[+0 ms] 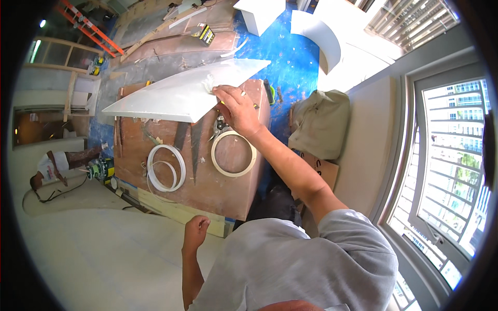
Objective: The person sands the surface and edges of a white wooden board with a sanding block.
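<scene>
A white panel (161, 98) with one curved edge lies across the far part of a brown worktable (223, 199). My right hand (236, 109) reaches to its right side, fingers pinched together. By the fingertips is a crumpled whitish, half-clear piece (208, 83); whether the fingers grip it or something else I cannot make out. My left hand (196, 231) hangs near the table's front edge, loosely curled, with nothing showing in it. Nearer on the tabletop lie a coil of white strip (182, 168) and a cream ring-shaped roll (213, 158). Dark pointed pieces (195, 145) lie between them.
An olive bag (321, 124) stands right of the table, below a barred window (451, 150). White panels (262, 15) rest on blue floor covering (295, 62). At left are another person (59, 161), a green power tool (100, 170) and an orange ladder (93, 33).
</scene>
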`<state>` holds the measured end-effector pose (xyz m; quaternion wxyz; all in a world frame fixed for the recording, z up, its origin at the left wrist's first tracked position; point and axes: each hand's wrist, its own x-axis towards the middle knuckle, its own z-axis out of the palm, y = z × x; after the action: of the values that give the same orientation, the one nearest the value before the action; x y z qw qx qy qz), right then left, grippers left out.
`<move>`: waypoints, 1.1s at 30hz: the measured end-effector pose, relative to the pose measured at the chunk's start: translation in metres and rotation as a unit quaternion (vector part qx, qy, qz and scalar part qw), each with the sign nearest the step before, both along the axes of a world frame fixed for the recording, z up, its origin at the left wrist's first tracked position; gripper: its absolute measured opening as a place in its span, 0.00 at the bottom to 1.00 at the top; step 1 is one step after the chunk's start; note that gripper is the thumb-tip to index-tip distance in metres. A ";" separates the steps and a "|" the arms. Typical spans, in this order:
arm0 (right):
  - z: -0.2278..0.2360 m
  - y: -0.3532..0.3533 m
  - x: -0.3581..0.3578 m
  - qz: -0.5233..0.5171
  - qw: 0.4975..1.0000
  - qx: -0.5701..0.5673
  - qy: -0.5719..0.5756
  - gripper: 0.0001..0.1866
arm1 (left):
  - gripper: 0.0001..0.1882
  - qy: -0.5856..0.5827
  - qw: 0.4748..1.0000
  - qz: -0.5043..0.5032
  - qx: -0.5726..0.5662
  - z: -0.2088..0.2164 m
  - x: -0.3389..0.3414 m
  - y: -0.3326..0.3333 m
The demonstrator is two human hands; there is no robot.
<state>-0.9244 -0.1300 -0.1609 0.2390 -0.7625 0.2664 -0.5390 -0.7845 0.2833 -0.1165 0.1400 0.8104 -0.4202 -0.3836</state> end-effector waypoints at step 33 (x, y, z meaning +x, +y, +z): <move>0.049 -0.006 -0.006 0.177 0.983 0.036 0.029 0.26 | 0.11 0.006 0.990 0.117 0.079 -0.034 -0.010 0.029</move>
<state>-0.9304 -0.1355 -0.1116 0.3505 -0.8037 0.1533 -0.4557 -0.7941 0.3124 -0.1506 0.1218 0.8602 -0.2898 -0.4016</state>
